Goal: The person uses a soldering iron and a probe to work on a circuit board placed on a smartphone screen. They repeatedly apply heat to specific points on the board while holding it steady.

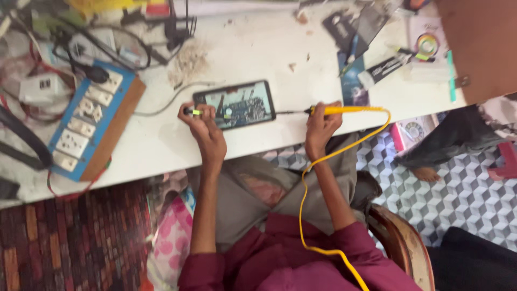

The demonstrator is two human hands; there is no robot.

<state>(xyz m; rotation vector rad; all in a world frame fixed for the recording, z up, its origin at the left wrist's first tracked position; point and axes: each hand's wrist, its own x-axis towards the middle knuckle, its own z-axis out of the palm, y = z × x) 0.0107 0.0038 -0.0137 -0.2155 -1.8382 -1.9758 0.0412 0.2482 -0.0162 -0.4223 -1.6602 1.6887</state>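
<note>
Opened phone (235, 104) lies flat on white worktop (258, 48), near edge by the seated person. Left hand (203, 119) pins its left end, fingers closed on a small green-tipped tool (191, 112). Right hand (321, 123) grips yellow soldering iron (344, 110) pen-style, tip at phone's right edge, cord trailing to lap. Switchboard (89, 116) far left

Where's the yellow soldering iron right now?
In the head view, the yellow soldering iron is in the right hand, right of centre on the white table, tip pointing at the opened phone.
</note>
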